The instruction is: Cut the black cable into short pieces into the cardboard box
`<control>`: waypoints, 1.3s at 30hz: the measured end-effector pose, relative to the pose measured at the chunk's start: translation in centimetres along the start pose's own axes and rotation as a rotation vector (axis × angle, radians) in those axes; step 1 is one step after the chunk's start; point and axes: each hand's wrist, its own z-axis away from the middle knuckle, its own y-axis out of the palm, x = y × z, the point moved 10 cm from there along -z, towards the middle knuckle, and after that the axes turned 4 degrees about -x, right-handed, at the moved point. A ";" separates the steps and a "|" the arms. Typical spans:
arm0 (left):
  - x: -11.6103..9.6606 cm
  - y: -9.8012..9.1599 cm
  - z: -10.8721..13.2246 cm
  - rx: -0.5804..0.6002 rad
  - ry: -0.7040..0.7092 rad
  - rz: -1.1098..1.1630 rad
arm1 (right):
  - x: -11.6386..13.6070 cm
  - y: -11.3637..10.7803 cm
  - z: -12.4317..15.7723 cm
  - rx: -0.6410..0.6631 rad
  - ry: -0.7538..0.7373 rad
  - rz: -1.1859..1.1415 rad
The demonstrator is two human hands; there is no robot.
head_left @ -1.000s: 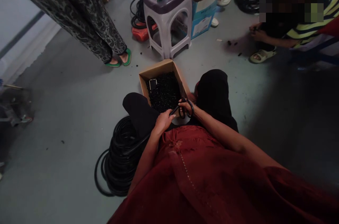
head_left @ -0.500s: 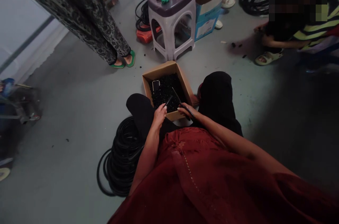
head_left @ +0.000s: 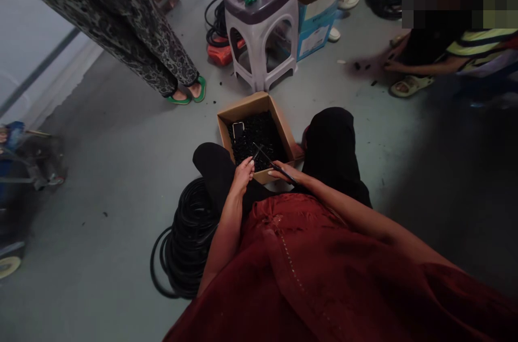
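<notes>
Left hand (head_left: 243,177): fingers (head_left: 250,165) pinch black tube (head_left: 256,152). Right hand (head_left: 285,171): fingers (head_left: 273,165) grip scissors (head_left: 277,165), now tilted lower over box (head_left: 246,105).

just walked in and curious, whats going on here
A person seated in a red garment has a long thin black item in the right hand, over a cardboard box of small black pieces, with a phone lying on them. The left hand is close beside it. A coil of black tubing lies next to the person. Farther off, a co-worker's hand is near dark scraps on the floor.
</notes>
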 end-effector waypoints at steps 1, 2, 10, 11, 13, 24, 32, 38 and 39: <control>0.0 0.0 0.0 0.005 0.000 -0.007 | 0.0 0.0 0.0 0.002 0.001 -0.001; 0.1 0.0 0.0 0.007 -0.001 -0.013 | 0.0 0.0 0.0 0.002 0.003 -0.001; 0.3 0.3 -0.1 0.028 -0.018 -0.060 | 0.0 0.0 0.1 0.024 0.028 0.014; 0.5 0.5 -0.1 0.043 -0.029 -0.073 | 0.0 0.1 0.1 0.025 0.031 0.021; 0.7 0.9 0.0 0.067 -0.047 -0.105 | -0.1 0.1 0.1 0.026 0.032 0.029; 0.4 1.1 0.2 0.046 -0.062 -0.168 | -0.6 -0.7 -0.1 -0.033 0.114 0.289; 0.5 0.7 -0.1 -0.013 -0.062 -0.175 | -0.7 -0.7 -0.2 -0.081 0.144 0.390; 0.9 0.6 -0.3 -0.031 -0.065 -0.161 | -0.8 -0.9 -0.4 -0.096 0.131 0.386; 0.9 0.6 -0.3 -0.034 -0.066 -0.158 | -0.9 -0.9 -0.4 -0.097 0.136 0.381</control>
